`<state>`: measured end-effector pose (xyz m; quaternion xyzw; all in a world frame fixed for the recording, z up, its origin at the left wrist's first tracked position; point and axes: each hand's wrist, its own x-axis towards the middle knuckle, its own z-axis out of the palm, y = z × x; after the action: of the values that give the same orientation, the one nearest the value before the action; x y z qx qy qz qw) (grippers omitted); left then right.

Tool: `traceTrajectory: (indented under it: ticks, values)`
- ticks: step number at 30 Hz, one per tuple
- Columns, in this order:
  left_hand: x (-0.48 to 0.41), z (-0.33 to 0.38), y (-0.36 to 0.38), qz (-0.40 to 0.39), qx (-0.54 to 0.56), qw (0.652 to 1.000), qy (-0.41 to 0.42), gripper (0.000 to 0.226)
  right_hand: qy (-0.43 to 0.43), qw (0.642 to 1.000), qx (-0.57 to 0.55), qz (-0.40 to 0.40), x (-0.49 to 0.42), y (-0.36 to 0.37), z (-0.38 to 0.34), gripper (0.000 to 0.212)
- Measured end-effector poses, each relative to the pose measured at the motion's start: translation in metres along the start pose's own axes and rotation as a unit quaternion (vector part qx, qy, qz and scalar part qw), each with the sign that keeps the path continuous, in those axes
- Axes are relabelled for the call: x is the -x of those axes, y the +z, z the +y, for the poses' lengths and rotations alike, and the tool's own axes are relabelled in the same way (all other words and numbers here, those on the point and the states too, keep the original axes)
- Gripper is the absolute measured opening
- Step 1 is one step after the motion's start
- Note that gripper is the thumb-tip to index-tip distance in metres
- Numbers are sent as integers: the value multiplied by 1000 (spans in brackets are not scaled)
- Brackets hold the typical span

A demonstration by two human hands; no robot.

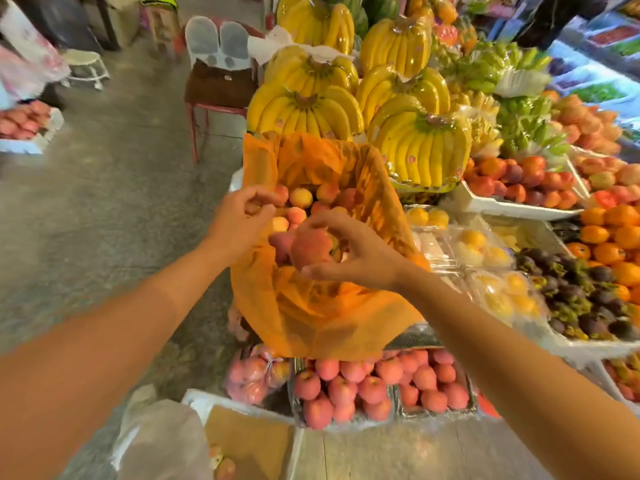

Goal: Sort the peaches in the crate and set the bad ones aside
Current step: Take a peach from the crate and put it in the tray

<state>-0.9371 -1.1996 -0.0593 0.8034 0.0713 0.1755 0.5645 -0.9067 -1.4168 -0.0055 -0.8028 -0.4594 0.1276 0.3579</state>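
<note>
A crate lined with orange plastic [311, 306] stands in front of me, filled with several pink and yellow peaches [300, 197]. My right hand [360, 251] is above the crate's middle, shut on a reddish peach [310, 249] held between thumb and fingers. My left hand [239, 216] hovers over the crate's left side with fingers curled, pinching something small that may be a peach; blur hides which.
Banana bunches [419, 150] are stacked right behind the crate. Trays of oranges [613, 233], mangosteens [581, 296] and packed yellow fruit [485, 251] lie to the right. Pink apples [374, 386] sit below. A cardboard box [252, 441] with two peaches stands bottom left. Concrete floor lies left.
</note>
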Motion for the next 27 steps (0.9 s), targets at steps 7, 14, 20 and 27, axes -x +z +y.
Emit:
traceTrajectory:
  ticks: [7,14,20,27]
  values:
    - [98,-27,-50,46,-35,994,-91,28,-70,989,-4,-127,23,84,-57,55]
    - [163,-97,-85,-13,-59,981,-185,21,-19,985,-27,-172,38,205,-46,60]
    - [221,-217,-103,-131,-74,951,-268,9,132,984,-20,-119,47,335,11,61]
    - [305,-399,-99,-243,-177,902,-309,17,323,944,-3,-64,74,493,98,62]
